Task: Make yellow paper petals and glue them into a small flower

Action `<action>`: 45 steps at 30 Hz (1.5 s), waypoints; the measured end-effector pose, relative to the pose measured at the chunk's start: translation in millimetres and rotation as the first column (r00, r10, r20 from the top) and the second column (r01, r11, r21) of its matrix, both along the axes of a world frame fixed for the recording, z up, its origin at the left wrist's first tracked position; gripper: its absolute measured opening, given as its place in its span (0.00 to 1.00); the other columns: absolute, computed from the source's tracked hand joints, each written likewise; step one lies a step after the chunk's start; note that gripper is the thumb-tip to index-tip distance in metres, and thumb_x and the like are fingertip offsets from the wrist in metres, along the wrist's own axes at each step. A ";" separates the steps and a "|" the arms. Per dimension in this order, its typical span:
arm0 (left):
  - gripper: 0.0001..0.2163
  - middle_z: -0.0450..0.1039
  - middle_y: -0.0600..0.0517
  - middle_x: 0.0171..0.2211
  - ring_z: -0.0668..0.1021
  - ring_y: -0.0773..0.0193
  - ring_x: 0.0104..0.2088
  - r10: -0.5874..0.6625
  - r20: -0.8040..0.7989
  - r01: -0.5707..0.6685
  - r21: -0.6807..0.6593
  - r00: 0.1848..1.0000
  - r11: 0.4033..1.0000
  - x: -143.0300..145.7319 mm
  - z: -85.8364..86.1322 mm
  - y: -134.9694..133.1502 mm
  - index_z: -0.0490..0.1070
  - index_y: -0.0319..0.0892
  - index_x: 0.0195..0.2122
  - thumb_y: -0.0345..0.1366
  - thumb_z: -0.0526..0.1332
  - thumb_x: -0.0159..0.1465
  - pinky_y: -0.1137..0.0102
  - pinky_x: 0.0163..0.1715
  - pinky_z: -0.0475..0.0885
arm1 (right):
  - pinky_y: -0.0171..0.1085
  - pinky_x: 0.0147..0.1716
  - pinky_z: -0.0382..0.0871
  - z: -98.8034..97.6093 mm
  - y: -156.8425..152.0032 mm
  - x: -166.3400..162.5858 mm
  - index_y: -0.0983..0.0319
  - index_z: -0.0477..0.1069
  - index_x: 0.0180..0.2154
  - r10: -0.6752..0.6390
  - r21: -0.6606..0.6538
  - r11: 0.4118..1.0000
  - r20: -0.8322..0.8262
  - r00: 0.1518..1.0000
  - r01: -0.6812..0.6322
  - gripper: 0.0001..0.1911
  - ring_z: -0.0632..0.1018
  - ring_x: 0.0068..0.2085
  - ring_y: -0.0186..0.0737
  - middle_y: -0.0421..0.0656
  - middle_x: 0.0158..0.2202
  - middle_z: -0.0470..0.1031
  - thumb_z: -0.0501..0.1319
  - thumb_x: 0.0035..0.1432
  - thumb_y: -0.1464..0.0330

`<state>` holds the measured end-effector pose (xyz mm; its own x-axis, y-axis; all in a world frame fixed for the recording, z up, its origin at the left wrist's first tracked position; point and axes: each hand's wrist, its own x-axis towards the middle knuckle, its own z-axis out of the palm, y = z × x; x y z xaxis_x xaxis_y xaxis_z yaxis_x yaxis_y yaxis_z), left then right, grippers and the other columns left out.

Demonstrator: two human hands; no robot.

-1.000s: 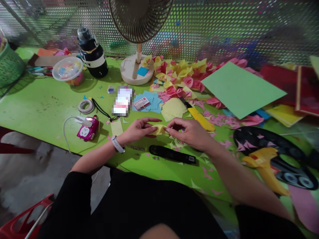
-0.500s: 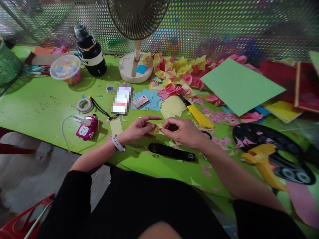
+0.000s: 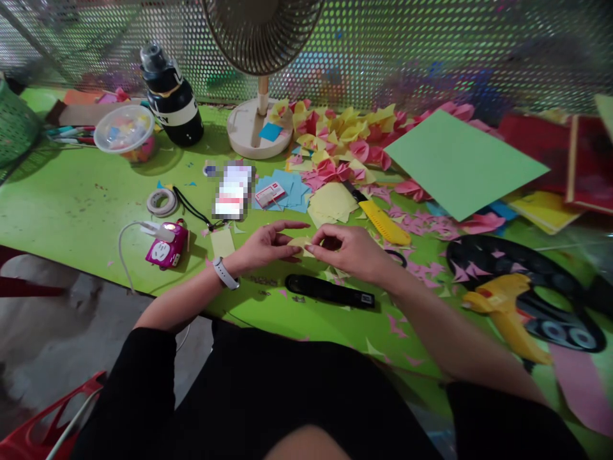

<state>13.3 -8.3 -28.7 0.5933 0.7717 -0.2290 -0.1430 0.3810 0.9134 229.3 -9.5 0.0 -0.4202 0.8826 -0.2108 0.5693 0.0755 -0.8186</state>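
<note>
A small piece of pale yellow paper is held between my two hands above the green table. My left hand, with a white watch band at the wrist, pinches its left side between thumb and fingers, the index finger stretched out above. My right hand grips the right side with thumb and fingertips. Just below the hands lies a black stapler. Beyond them sit a stack of pale yellow paper pieces and a yellow utility knife.
A fan, a black bottle and a heap of pink and yellow paper shapes line the back. A purple power adapter and tape roll lie left. A yellow glue gun lies right among pink scraps.
The yellow paper has turned between my fingers and now shows a broader, rounded face. My left fingers have closed slightly around it. The view has shifted a little.
</note>
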 end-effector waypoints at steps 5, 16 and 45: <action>0.28 0.75 0.56 0.27 0.80 0.70 0.30 0.048 0.018 -0.047 -0.067 0.999 0.997 -1.5 2.3 2.3 0.66 0.41 0.61 0.31 0.69 0.59 0.68 0.42 0.79 | 0.36 0.23 0.66 -7.4 3.4 3.6 0.59 0.70 0.33 -0.075 -0.040 0.997 -0.107 0.991 0.071 0.20 0.72 0.25 0.35 0.40 0.27 0.73 0.67 0.53 0.50; 0.26 0.78 0.49 0.35 0.83 0.63 0.36 0.101 -0.058 -0.100 0.024 0.993 0.995 -1.1 2.2 2.6 0.65 0.40 0.59 0.33 0.69 0.60 0.71 0.35 0.80 | 0.37 0.32 0.70 -16.4 5.5 7.5 0.56 0.67 0.52 -0.060 -0.051 0.997 -0.232 0.971 0.050 0.24 0.74 0.33 0.38 0.40 0.33 0.73 0.65 0.58 0.54; 0.16 0.80 0.47 0.34 0.83 0.63 0.37 0.164 -0.182 -0.143 0.121 0.970 0.982 0.9 7.1 0.0 0.72 0.35 0.48 0.36 0.68 0.61 0.73 0.32 0.79 | 0.39 0.33 0.76 -20.0 2.2 2.2 0.57 0.70 0.51 -0.094 0.000 0.995 -0.289 0.953 0.098 0.21 0.78 0.36 0.40 0.43 0.37 0.76 0.63 0.60 0.54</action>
<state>14.2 -8.3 -21.6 0.4194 0.8761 -0.2377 -0.0123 0.2673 0.9635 231.6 -7.2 -20.1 -0.3741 0.9239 -0.0800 0.3144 0.0452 -0.9482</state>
